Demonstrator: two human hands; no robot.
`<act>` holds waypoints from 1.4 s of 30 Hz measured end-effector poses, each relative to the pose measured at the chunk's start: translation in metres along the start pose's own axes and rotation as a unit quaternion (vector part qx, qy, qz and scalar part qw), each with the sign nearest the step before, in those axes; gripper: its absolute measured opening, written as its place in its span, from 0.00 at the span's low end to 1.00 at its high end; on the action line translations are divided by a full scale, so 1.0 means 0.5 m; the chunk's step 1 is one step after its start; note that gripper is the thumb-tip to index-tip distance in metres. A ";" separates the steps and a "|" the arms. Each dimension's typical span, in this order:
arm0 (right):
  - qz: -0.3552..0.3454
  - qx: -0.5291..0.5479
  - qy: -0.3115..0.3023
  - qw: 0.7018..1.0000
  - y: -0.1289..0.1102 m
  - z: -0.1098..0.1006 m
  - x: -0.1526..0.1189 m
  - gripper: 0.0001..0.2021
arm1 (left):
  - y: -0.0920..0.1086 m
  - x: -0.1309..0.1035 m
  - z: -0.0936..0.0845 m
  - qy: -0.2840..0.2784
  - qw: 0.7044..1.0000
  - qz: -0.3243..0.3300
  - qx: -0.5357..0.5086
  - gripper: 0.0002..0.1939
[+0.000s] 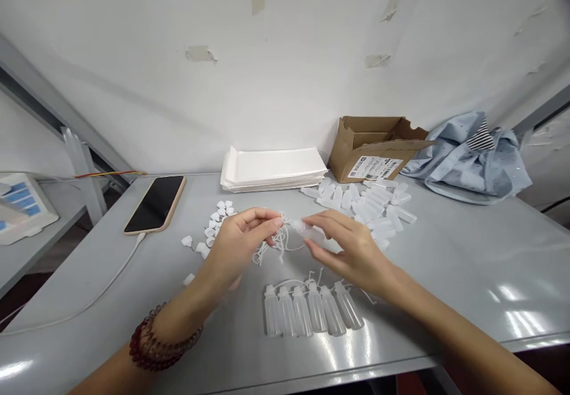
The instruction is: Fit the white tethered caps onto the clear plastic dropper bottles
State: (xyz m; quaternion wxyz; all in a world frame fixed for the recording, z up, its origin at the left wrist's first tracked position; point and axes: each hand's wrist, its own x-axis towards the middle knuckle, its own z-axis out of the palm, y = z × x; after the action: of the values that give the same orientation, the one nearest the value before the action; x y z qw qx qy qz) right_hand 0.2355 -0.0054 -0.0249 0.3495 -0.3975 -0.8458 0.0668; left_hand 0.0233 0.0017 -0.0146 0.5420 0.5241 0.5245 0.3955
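Note:
My right hand [345,243] is closed round a translucent plastic bottle [312,233], its neck pointing left. The fingers of my left hand [252,234] are pinched at a thin white strap [283,218] right by the bottle's neck. Below and behind the fingers lies a tangle of white straps [278,243]. Nearer me, several bottles [301,312] with straps at their necks lie side by side in a row. White caps [210,231] are scattered left of my left hand, partly hidden by it. Loose bottles without straps [374,205] are piled beyond my right hand.
A phone [155,204] with a white charging cable [113,279] lies at the left. Along the wall are a stack of white envelopes [276,168], an open cardboard box [376,151] and a light blue cloth [476,160]. The grey table's front edge [365,374] is near me.

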 end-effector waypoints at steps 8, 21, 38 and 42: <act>-0.055 -0.028 0.021 0.998 -0.026 0.038 -0.016 0.11 | -0.016 -0.010 0.020 -0.040 0.996 -0.032 -0.071 0.11; 0.151 0.151 0.005 0.977 -0.056 0.043 -0.022 0.18 | -0.008 -0.028 0.031 -0.001 0.992 0.017 0.127 0.23; 0.137 0.253 -0.031 0.957 -0.060 0.032 -0.023 0.12 | 0.019 -0.031 0.000 -0.051 0.977 0.087 0.188 0.15; 0.108 0.209 -0.008 0.972 -0.057 0.034 -0.026 0.12 | 0.021 -0.028 -0.003 -0.071 0.988 0.057 0.122 0.11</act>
State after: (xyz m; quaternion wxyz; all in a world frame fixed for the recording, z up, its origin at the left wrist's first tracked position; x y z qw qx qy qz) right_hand 0.2123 -0.0312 -0.0336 0.4089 -0.4040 -0.7678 0.2828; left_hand 0.0210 -0.0101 -0.0022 0.4866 0.6421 0.4981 0.3205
